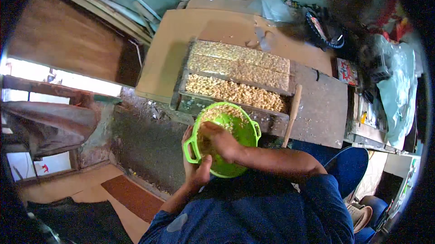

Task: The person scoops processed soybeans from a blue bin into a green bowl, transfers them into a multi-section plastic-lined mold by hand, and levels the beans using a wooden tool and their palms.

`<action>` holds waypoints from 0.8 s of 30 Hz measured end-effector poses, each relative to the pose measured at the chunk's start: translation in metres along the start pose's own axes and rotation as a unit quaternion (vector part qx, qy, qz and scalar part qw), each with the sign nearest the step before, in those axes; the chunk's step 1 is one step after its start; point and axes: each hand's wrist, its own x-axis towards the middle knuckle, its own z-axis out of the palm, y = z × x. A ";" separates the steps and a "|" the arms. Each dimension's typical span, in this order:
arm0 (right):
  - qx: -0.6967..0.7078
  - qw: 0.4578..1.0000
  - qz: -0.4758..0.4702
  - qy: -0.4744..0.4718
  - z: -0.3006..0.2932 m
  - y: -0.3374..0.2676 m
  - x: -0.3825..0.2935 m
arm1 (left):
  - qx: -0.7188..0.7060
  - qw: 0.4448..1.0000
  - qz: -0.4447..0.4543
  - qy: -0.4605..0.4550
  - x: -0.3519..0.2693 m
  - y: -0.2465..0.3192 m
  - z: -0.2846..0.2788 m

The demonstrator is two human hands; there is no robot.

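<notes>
My left hand [196, 167] grips the left side of a green plastic basin [238, 171] by its handle, tilting it near the bench edge. Inside the basin is my right hand [215, 140], blurred, with its fingers low and partly hidden; whether it holds anything is unclear. Pale crumbly grain pieces [231, 113] cling to the basin's far wall. Beyond the basin lies a wooden frame [180, 91] with long compartments. Its nearer filled row holds loose grain pieces [234, 93]; two rows behind [238, 64] look pressed flat. A wooden stick [294, 111] leans at the frame's right end.
The frame rests on a low bench with a grey board [319, 104] and cardboard [163, 54]. A printed box [346, 71], a black-rimmed round object [324, 28] and clear plastic sheeting [396, 91] are at right. Another person's knee or leg [373, 206] shows at lower right.
</notes>
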 end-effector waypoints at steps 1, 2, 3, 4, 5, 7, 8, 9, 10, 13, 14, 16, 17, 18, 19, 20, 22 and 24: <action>0.052 0.997 0.038 -0.036 0.002 -0.008 -0.005 | -0.013 0.998 0.055 0.002 0.004 0.007 0.003; 0.102 0.989 0.079 -0.069 0.003 -0.017 -0.009 | -0.113 0.993 -0.031 0.032 -0.003 0.008 0.007; 0.160 0.978 0.124 -0.060 0.008 -0.005 -0.009 | -0.114 0.993 0.020 -0.010 0.004 0.018 0.007; 0.215 0.961 0.167 -0.056 0.018 0.004 -0.008 | -0.119 0.989 -0.090 -0.002 -0.011 -0.030 -0.016; 0.214 0.961 0.170 -0.049 0.014 0.006 -0.009 | -0.141 0.985 -0.101 0.017 -0.012 -0.038 -0.017; 0.389 0.884 0.258 -0.031 0.003 0.004 -0.013 | -0.162 0.984 -0.061 0.033 -0.008 -0.012 -0.005; 0.368 0.886 0.281 -0.008 -0.007 0.000 -0.016 | -0.177 0.982 -0.059 0.037 -0.006 -0.008 -0.002; 0.368 0.886 0.283 -0.005 -0.016 -0.003 -0.019 | -0.191 0.978 -0.070 0.038 -0.007 -0.008 -0.005; 0.408 0.866 0.288 -0.005 -0.024 -0.005 -0.021 | -0.185 0.979 -0.072 0.050 -0.009 -0.021 -0.009; 0.485 0.828 0.282 -0.014 -0.049 -0.011 -0.024 | -0.210 0.970 -0.113 0.049 -0.013 -0.055 -0.023; 0.512 0.819 0.260 -0.005 -0.058 -0.011 -0.024 | -0.219 0.967 -0.119 0.047 -0.013 -0.057 -0.024; 0.540 0.816 0.207 -0.009 -0.080 -0.012 -0.024 | -0.256 0.951 -0.162 0.061 -0.013 -0.053 -0.026; 0.538 0.816 0.209 -0.009 -0.093 -0.014 -0.026 | -0.282 0.935 -0.200 0.078 -0.013 -0.051 -0.026; 0.563 0.812 0.155 -0.018 -0.103 -0.024 -0.028 | -0.287 0.942 -0.160 0.071 -0.013 -0.051 -0.028; 0.586 0.804 0.100 -0.023 -0.116 -0.028 -0.030 | -0.288 0.941 -0.163 0.070 -0.009 -0.035 -0.023; 0.586 0.804 0.102 -0.021 -0.128 -0.026 -0.027 | -0.284 0.946 -0.136 0.075 -0.006 -0.018 -0.018; 0.489 0.858 0.077 0.134 -0.150 -0.018 -0.020 | -0.284 0.952 -0.077 0.086 0.000 0.001 -0.013; 0.374 0.894 0.035 0.243 -0.170 -0.007 -0.015 | -0.294 0.944 -0.102 0.107 -0.002 0.007 -0.014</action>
